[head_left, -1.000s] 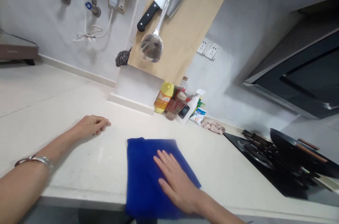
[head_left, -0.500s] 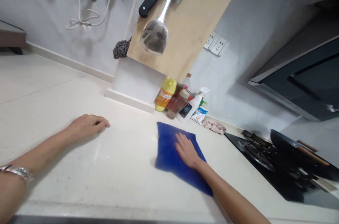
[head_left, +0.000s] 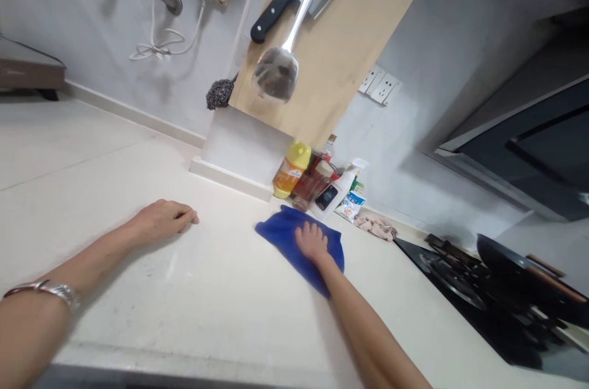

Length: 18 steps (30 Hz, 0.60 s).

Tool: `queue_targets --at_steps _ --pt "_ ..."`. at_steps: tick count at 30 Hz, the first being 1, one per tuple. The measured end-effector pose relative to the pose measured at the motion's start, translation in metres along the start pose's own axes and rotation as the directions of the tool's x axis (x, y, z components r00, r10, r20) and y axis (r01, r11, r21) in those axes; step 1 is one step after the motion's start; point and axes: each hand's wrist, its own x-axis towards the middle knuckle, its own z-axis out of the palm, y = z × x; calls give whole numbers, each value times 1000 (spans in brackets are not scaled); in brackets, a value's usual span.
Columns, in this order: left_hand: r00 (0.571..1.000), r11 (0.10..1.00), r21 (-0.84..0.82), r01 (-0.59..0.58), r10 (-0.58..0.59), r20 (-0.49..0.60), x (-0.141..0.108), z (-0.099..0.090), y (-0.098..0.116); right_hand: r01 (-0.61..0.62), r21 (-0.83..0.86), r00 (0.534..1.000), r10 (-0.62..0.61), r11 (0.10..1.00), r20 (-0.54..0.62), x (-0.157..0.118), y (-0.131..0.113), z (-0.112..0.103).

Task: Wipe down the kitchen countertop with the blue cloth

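A blue cloth (head_left: 285, 234) lies on the white countertop (head_left: 221, 309), its edges creased and uneven. My right hand (head_left: 313, 242) presses down on it from above, fingers bent into the fabric. To the left, my left hand (head_left: 166, 219) rests on the countertop with its fingers curled in and the thumb against them, holding nothing. A silver bracelet (head_left: 59, 292) circles the left wrist. Just behind the cloth stand a yellow bottle (head_left: 291, 169), a reddish jar (head_left: 313, 186) and a white spray bottle (head_left: 327, 197).
A wooden board (head_left: 340, 51) with a knife (head_left: 273, 13) and a metal spatula (head_left: 276, 75) hangs above; a steel scrubber (head_left: 219, 94) is at its corner. A pale crumpled rag (head_left: 375, 226) lies near the gas hob (head_left: 460, 291), which bears a wok (head_left: 519, 269).
My right hand has slid the blue cloth left and towards the bottles, bunching it, and its fingers have bent. The left hand stays in place on the countertop; the view has shifted slightly.
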Motion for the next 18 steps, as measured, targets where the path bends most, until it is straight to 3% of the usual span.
queue_targets --at_steps 7,11,18 --pt "993 1000 19 -16 18 -113 -10 -4 6 143 5 989 -143 990 20 -41 -63 -6" --pt "991 998 -60 1 -8 -131 -22 -8 7 256 54 966 -258 965 32 -67 -96 -15" --pt "999 988 -147 35 -35 2 -57 -29 12 508 64 860 -510 859 11 -117 -103 -26"
